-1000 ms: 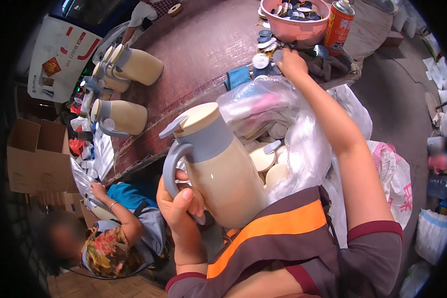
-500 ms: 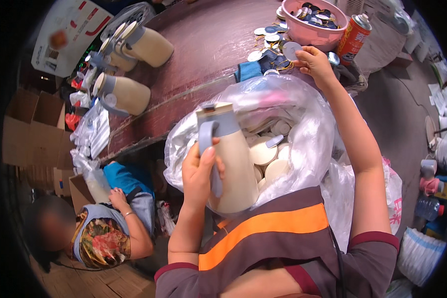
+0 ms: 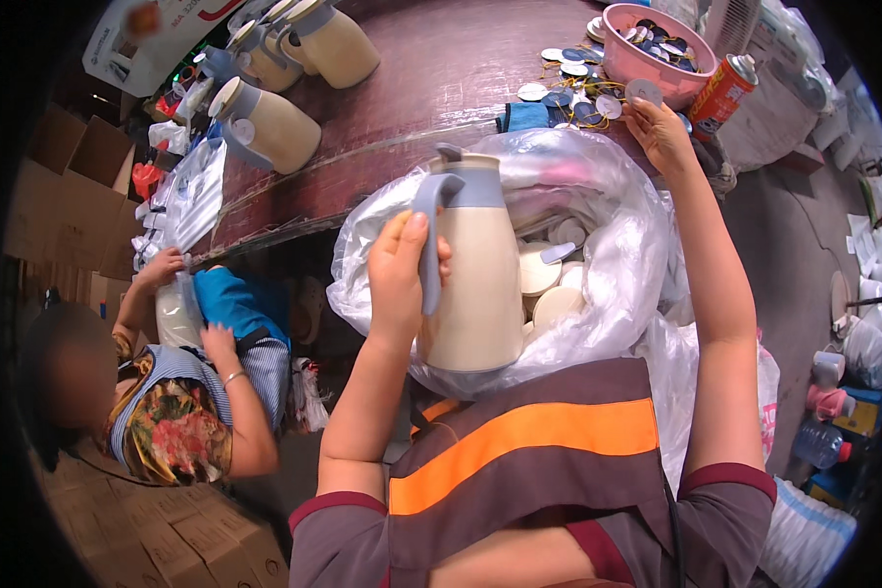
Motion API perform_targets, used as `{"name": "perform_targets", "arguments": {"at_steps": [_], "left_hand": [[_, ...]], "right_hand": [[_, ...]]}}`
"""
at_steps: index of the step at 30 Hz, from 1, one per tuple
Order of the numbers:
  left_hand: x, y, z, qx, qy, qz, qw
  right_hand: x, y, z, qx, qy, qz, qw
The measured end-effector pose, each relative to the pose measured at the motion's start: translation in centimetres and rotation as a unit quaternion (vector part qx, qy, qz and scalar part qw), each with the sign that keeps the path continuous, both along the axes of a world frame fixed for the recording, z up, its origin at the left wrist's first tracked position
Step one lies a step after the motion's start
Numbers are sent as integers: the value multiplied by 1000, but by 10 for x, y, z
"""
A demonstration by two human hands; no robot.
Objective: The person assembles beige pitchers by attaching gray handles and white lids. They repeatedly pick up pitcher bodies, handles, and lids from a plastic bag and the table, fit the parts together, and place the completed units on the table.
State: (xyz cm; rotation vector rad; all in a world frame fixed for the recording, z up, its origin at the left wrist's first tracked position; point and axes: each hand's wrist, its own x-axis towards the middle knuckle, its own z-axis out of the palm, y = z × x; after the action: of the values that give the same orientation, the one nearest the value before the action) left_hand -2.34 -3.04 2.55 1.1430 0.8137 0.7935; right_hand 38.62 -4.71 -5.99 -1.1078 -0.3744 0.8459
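A cream vacuum jug (image 3: 475, 279) with a grey-blue collar, lid and handle stands upright in the air in front of my apron. My left hand (image 3: 399, 260) is wrapped around its handle. At the far right, my right hand (image 3: 662, 135) pinches a round pale tag (image 3: 645, 91). It is just beside a pile of round white and dark blue tags (image 3: 583, 86) with yellow strings on the table. Below the jug, an opened clear plastic bag (image 3: 622, 260) holds cream round discs (image 3: 559, 310) and a small grey piece.
A pink basin (image 3: 661, 76) of tags and an orange-red spray can (image 3: 723, 93) stand at the table's far right. Several similar jugs (image 3: 282, 132) are at its left. A blue cloth (image 3: 525, 117) lies near the edge. A co-worker (image 3: 181, 412) sits at the left near cardboard boxes (image 3: 162, 529).
My right hand has lifted the round tag slightly off the pile. The jug is more upright and its lid shows clearly. The co-worker's hands now hold a wrapped item by the table edge.
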Motion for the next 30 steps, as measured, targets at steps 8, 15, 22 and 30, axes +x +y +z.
{"name": "perform_targets", "arguments": {"at_steps": [8, 15, 22, 30], "left_hand": [[-3, 6, -6, -36, 21, -18, 999], [-3, 22, -12, 28, 75, -52, 995], [-13, 37, -25, 60, 40, 42, 997], [5, 21, -10, 262, 12, 110, 959]], "right_hand": [[-32, -9, 41, -43, -89, 33, 995], [-188, -31, 55, -95, -230, 362, 898], [-215, -28, 72, -131, -309, 433, 837], [-218, -32, 80, 165, -37, 289, 942]]}}
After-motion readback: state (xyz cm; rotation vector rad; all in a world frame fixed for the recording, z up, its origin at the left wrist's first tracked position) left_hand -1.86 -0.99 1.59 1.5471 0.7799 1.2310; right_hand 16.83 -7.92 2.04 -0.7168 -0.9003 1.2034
